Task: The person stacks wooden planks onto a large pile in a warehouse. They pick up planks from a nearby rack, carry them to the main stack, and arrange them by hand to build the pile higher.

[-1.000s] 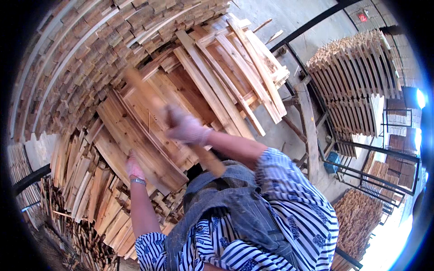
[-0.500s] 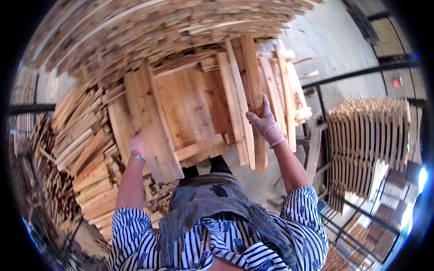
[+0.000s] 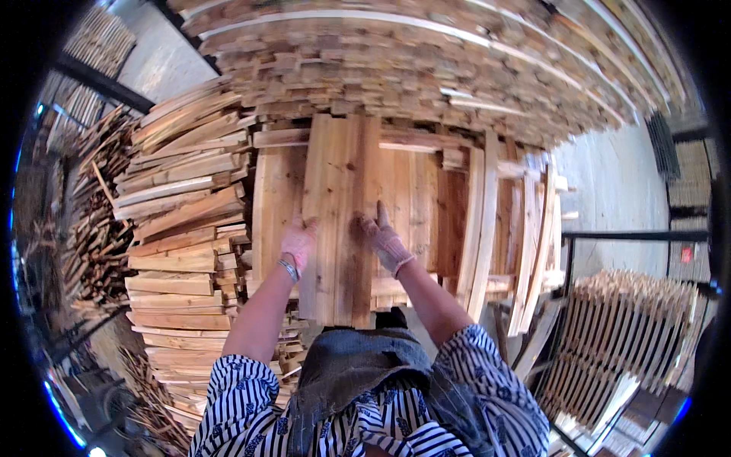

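Observation:
Side by side in front of me lie several wooden boards, light brown with knots, with a darker reddish-brown strip along their right side. My left hand, in a pale pinkish glove, grips their left edge with the thumb over the top; its other fingers are partly hidden. At the right edge, my gloved right hand closes against the darker board, fingertips blurred. Between them the boards are held together. Beneath lies a wider layer of flat planks.
Loose narrow boards lie at the right of the work surface. Stacked wood pieces rise on the left, and a large lumber pile spans the far side. A slatted stack stands right, near a dark metal frame.
My right hand has brought its narrow board leftward against the wide board at my left hand. Both hands are now closer together. The view has turned left.

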{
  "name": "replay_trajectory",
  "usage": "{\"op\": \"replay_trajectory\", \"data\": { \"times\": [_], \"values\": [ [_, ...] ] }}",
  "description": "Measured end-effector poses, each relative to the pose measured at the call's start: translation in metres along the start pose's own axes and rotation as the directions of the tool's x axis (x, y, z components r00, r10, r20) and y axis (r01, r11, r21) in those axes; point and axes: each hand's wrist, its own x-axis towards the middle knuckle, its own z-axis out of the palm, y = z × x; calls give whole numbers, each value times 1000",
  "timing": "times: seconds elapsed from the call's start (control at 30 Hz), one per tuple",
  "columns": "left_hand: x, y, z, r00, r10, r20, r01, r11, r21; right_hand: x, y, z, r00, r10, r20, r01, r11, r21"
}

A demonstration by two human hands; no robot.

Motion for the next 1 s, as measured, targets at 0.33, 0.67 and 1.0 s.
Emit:
{"op": "replay_trajectory", "data": {
  "times": [0.33, 0.67, 1.0],
  "values": [
    [-18, 39, -77, 998, -43, 39, 39, 992, 117, -23, -10, 89, 995, -48, -88, 58, 991, 121],
    [24, -24, -127, 999, 22, -27, -31, 934, -357, 31, -8, 136, 990, -67, 123, 93, 973, -211],
    [29, -14, -136, 992, 93, -89, -106, 983, -150, 26, -25, 153, 994, -45, 95, 51, 997, -57]
  ]
}}
